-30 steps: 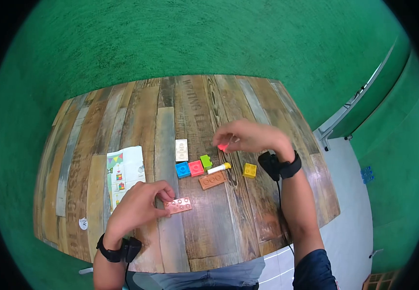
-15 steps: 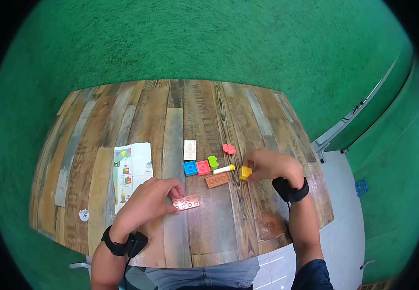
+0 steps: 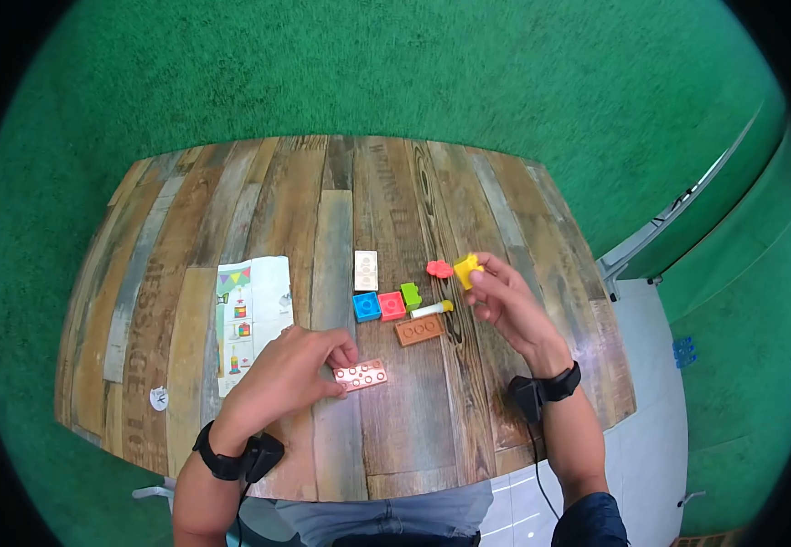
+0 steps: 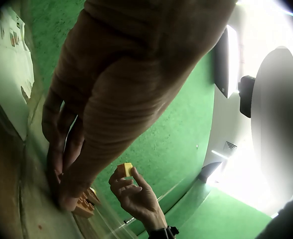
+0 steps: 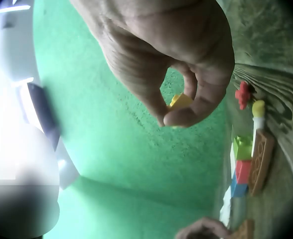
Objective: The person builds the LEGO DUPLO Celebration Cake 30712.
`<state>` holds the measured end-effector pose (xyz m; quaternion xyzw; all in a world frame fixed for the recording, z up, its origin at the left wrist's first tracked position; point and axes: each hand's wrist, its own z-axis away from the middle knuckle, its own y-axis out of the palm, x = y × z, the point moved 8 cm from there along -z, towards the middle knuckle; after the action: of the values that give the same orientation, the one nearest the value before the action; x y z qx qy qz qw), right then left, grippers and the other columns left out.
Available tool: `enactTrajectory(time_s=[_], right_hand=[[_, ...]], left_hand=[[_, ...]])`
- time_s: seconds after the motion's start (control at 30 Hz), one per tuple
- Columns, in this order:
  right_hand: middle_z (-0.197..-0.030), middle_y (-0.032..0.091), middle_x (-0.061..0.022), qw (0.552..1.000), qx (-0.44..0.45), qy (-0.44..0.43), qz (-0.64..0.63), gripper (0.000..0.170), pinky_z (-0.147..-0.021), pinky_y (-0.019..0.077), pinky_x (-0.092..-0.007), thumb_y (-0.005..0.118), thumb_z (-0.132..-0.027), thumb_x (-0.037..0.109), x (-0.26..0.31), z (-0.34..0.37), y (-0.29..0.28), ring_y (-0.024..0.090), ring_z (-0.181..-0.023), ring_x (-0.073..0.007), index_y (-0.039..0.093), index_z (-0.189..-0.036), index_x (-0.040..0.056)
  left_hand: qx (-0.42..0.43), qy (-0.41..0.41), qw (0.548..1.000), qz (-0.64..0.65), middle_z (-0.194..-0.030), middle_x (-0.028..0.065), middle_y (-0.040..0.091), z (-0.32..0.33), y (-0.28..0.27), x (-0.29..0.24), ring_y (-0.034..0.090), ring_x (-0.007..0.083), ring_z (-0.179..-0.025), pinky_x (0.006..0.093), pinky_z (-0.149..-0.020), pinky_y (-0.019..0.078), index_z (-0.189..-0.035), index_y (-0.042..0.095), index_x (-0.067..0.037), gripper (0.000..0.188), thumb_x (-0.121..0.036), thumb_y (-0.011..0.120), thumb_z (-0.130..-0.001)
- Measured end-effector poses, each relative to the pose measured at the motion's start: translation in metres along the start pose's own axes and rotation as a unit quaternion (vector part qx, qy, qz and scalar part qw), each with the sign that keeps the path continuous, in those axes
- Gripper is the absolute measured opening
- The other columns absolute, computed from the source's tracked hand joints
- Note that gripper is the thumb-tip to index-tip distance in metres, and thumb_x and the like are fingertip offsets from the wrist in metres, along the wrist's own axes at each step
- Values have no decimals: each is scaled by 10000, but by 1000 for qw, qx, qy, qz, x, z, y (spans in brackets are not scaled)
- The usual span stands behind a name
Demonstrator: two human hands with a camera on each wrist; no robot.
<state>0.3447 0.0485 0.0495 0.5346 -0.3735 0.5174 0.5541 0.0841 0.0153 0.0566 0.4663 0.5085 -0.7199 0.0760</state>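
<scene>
In the head view my left hand (image 3: 295, 369) pinches the left end of a pinkish-tan studded building brick (image 3: 363, 375) between thumb and fingers, low at the table. My right hand (image 3: 518, 310) holds a yellow building brick (image 3: 466, 271) up between thumb and fingertips; the right wrist view shows part of this yellow brick (image 5: 180, 102) between the fingertips. Close to it lies a red flower-shaped piece (image 3: 439, 269). Nearby are a blue brick (image 3: 366, 306), a pinkish-red brick (image 3: 391, 305), a green brick (image 3: 411, 294), a white candle piece with yellow tip (image 3: 432, 309) and a brown brick (image 3: 420, 330).
A pale cream brick (image 3: 365, 271) lies behind the blue one. A printed instruction sheet (image 3: 272, 287) lies on the wooden table (image 3: 413, 438) beyond my left hand, partly covered by it. A round white sticker (image 3: 158, 397) is at the left.
My right hand has let go of the red flower piece, taken the yellow brick from the table and lifted it, turning its palm up. The left hand stays at the pinkish-tan brick.
</scene>
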Motion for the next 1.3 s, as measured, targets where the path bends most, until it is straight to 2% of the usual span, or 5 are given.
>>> enactTrajectory(time_s=[0.07, 0.27, 0.4, 1.0, 1.3], right_hand=[[-1035, 605, 12, 993, -12, -1, -113, 373, -590, 462, -184, 691, -957, 138, -6, -1, -9, 588, -776, -57, 484, -1264, 92], [-1036, 597, 16, 989, -77, -47, -115, 376, -608, 447, -185, 682, -970, 188, -9, -3, -23, 586, -779, -55, 499, -1283, 88], [-1046, 602, 13, 991, -50, -33, -124, 362, -618, 444, -188, 667, -980, 218, -12, -2, -16, 595, -792, -55, 514, -1283, 90], [-1220, 685, -26, 999, -39, 9, 21, 383, -741, 502, -212, 658, -968, 178, -14, 0, 2, 646, -1003, -81, 528, -1315, 82], [-1192, 677, -20, 999, 8, 11, 52, 396, -924, 483, -246, 652, -968, 121, -29, -2, 9, 610, -1096, -77, 521, -1336, 52]], left_hand=[[3, 1, 1000, -1, -858, 97, 739, -2, 3, -1, 727, 236, -858, 335, -778, 547, -938, 666, -16, 350, -24, 864, -649], [21, -3, 1000, -5, -847, 90, 735, -3, 8, -4, 721, 224, -851, 319, -771, 539, -945, 669, -18, 348, 11, 851, -650], [29, -26, 999, 14, -852, 83, 735, -4, 9, -6, 717, 212, -852, 304, -743, 520, -954, 671, -22, 353, 13, 852, -653], [53, 19, 998, 23, -886, 70, 739, -3, 19, -8, 709, 194, -842, 297, -662, 487, -1005, 677, -36, 384, -36, 868, -673], [54, 12, 998, 22, -917, 79, 727, -4, 19, -12, 701, 209, -865, 312, -699, 509, -1020, 675, -29, 393, -31, 860, -672]])
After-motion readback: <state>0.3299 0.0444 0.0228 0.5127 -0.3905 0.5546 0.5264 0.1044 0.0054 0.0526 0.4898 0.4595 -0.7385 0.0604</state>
